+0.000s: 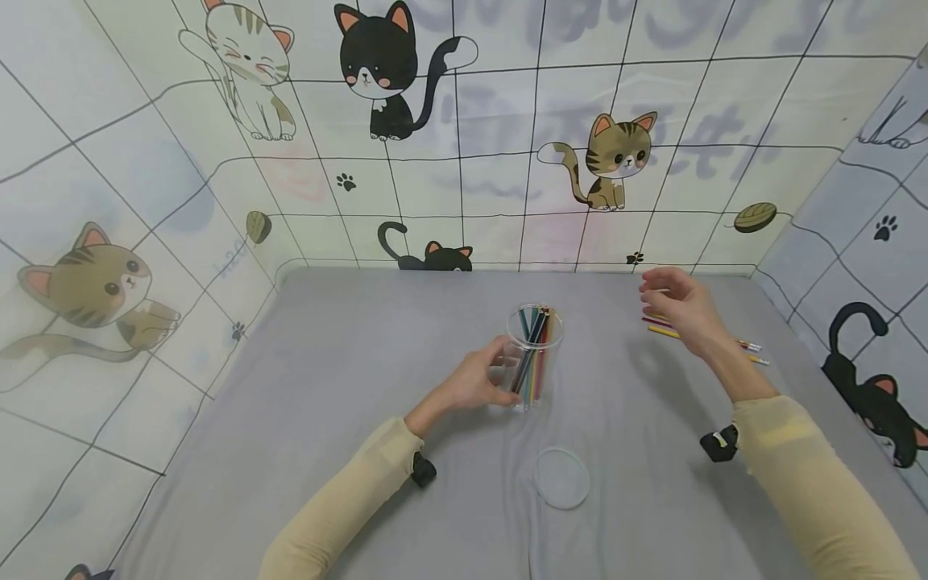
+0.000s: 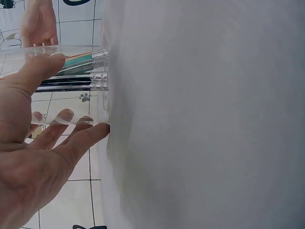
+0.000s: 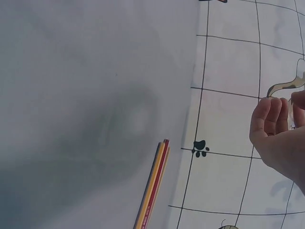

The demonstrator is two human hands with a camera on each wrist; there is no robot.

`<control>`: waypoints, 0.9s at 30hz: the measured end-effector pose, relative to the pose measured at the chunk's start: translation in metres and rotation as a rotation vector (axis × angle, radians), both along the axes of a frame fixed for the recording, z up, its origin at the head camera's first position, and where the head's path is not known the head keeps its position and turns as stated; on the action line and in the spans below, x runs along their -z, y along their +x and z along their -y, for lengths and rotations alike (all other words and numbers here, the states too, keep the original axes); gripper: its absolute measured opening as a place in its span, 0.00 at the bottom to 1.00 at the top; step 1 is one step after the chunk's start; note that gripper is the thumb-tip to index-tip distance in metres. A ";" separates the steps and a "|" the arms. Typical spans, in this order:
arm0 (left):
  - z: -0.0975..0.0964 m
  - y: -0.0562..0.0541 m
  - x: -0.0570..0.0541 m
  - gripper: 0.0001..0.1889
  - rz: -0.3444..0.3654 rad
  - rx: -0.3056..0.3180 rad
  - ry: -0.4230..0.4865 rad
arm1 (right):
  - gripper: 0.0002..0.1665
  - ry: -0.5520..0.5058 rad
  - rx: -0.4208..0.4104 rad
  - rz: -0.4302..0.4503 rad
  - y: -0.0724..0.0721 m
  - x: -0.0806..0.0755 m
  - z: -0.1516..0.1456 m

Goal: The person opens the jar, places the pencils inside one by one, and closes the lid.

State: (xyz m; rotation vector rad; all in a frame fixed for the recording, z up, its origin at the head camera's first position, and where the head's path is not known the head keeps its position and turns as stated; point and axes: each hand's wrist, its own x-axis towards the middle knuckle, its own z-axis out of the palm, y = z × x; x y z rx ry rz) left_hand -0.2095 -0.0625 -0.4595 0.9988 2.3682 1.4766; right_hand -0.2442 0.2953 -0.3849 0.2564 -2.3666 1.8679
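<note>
My left hand (image 1: 474, 377) grips a clear jar (image 1: 553, 366) from its left side, thumb and fingers round the wall. Several pencils (image 1: 533, 354) lean upright inside it, dark, teal, red and yellow among them. In the left wrist view the jar's base is at the tabletop, with silvery pencil ends (image 2: 99, 76) close to it. My right hand (image 1: 685, 310) hovers over the far right of the table, its fingers loosely bent and nothing visible in them. Below it lie a few loose pencils (image 1: 661, 329), yellow and dark red; the hand partly hides them in the head view.
A clear round lid (image 1: 561, 478) lies flat on the grey cloth (image 1: 348, 362), nearer me than the jar. Cat-printed fabric walls (image 1: 500, 185) rise behind the table and at both sides. Each sleeve carries a small black device (image 1: 719, 444) at the wrist.
</note>
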 end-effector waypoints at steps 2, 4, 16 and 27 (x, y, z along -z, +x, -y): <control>0.000 0.000 0.000 0.45 0.000 0.001 -0.002 | 0.14 0.007 0.004 0.002 -0.001 0.002 -0.003; 0.001 0.000 0.000 0.45 0.000 0.002 -0.004 | 0.14 0.031 0.015 0.004 -0.002 0.004 -0.006; 0.001 0.001 -0.001 0.45 0.004 0.008 0.000 | 0.15 0.133 0.086 0.021 -0.008 0.021 -0.026; 0.001 0.000 0.001 0.42 0.007 0.003 -0.011 | 0.18 0.340 0.169 0.029 -0.013 0.039 -0.043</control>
